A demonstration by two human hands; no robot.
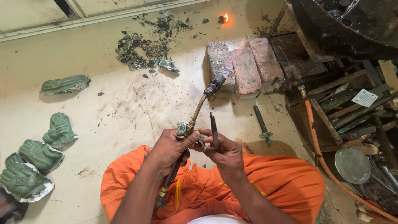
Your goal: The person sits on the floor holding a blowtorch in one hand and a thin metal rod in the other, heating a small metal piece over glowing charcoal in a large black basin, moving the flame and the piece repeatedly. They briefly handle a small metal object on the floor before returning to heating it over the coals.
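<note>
Above the orange-clad lap, the left hand (168,148) is clenched round the handle of a brass gas torch (195,116), thumb by its round valve knob (181,127). The torch's long axis runs from the lap up and away to the right, its dark nozzle (215,84) pointing at three bricks (244,66) on the floor. Just beside it, touching the left fingertips, the right hand (226,153) grasps thin dark pliers (214,130), held nearly upright, with a small piece at the torch's neck. The pliers lie nearer the valve than the nozzle.
</note>
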